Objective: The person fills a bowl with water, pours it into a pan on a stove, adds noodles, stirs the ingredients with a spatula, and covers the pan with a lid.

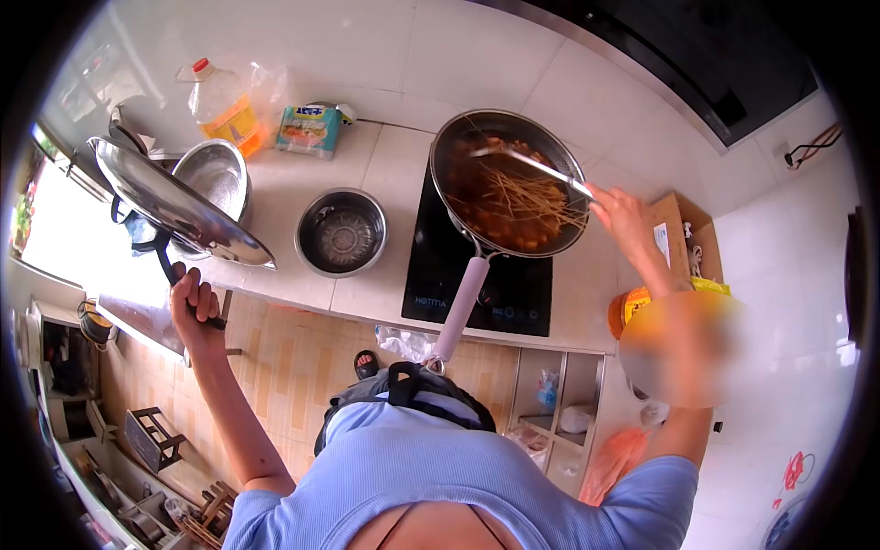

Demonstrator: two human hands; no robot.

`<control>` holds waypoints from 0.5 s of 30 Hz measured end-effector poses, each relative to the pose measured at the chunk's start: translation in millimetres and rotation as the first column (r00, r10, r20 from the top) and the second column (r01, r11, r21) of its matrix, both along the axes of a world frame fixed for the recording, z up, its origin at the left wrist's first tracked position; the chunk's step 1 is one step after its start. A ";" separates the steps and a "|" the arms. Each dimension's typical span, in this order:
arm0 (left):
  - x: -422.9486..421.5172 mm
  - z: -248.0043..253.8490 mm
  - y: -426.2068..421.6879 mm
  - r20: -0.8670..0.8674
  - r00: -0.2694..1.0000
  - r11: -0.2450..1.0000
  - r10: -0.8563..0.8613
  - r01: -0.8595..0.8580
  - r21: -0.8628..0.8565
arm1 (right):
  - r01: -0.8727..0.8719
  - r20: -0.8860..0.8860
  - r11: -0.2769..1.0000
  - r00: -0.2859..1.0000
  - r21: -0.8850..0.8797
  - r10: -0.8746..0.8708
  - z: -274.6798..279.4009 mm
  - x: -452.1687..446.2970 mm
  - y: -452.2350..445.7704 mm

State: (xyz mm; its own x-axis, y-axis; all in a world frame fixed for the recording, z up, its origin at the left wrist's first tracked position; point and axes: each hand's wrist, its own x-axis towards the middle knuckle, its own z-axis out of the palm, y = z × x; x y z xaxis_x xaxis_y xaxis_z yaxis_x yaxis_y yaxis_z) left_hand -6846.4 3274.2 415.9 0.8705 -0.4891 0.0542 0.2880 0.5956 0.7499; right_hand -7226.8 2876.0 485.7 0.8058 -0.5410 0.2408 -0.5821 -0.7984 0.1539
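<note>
Right hand: fingers closed round the handle of a long metal cooking utensil. Its far end dips into the frying pan, on the side away from my hand. Too little of the head shows to tell spatula from ladle.

Frying pan: over the black induction cooker, its pale mauve handle pointing toward my waist and past the front edge of the bench. Inside, reddish-brown sauce with small chunks. Thin straight noodles lie across it in a loose bundle, fanning toward the right, under and beside the utensil's shaft.

Left hand: well apart from the pan, out over the left part of the bench. Fingers wrapped round a black handle joined to a large shiny lid. Lid held steeply tilted, partly in front of a metal bowl; cannot tell whether the two touch.

Between lid and cooker, a second, darker-looking steel basin stands upright on the bench, a shallow bright pattern on its bottom. Along the wall: a red-capped oil bottle, with a blue-green packet just to its right. On the far right, beyond my right wrist, an open cardboard box. Near my forearm a patch is blurred; contents unreadable.
</note>
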 end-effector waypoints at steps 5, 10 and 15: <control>3.2 -6.3 8.2 0.013 1.000 0.999 0.026 -0.026 0.020 | 0.004 -0.026 0.997 1.000 0.081 -0.002 -3.3 -21.2 10.6; 4.4 -9.5 9.2 0.017 1.000 1.000 0.001 -0.001 0.010 | 0.009 -0.021 0.990 1.000 0.138 -0.006 28.9 -39.4 22.1; 2.2 -4.8 0.1 0.002 1.000 1.000 -0.006 0.006 -0.005 | 0.071 0.121 0.992 0.989 0.103 -0.084 45.5 -29.1 24.4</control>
State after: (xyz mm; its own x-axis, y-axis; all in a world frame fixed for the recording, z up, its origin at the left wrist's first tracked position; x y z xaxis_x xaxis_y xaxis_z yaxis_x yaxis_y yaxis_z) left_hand -6844.2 3274.3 411.1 0.8675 -0.4941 0.0579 0.2905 0.5976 0.7474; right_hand -7255.8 2900.3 531.3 0.7275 -0.6267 0.2792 -0.6524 -0.7578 -0.0010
